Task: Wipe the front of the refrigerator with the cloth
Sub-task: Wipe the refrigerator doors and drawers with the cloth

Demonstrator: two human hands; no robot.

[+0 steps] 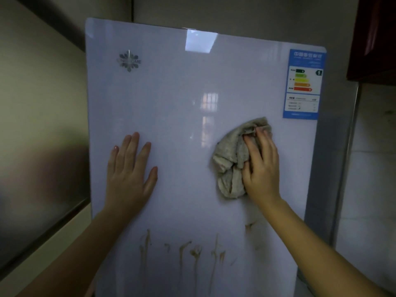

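Here the right hand (261, 168) grips the cloth (229, 159) against the refrigerator (182, 93).

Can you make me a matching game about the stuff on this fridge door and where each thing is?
Things:
1. cloth
2. left hand
3. label
4. streaks

Places or states:
A. top right corner of the door
B. brown, low on the door
C. flat on the door, holding nothing
D. bunched under the right hand

Pairs: 1-D, 2-C, 3-A, 4-B
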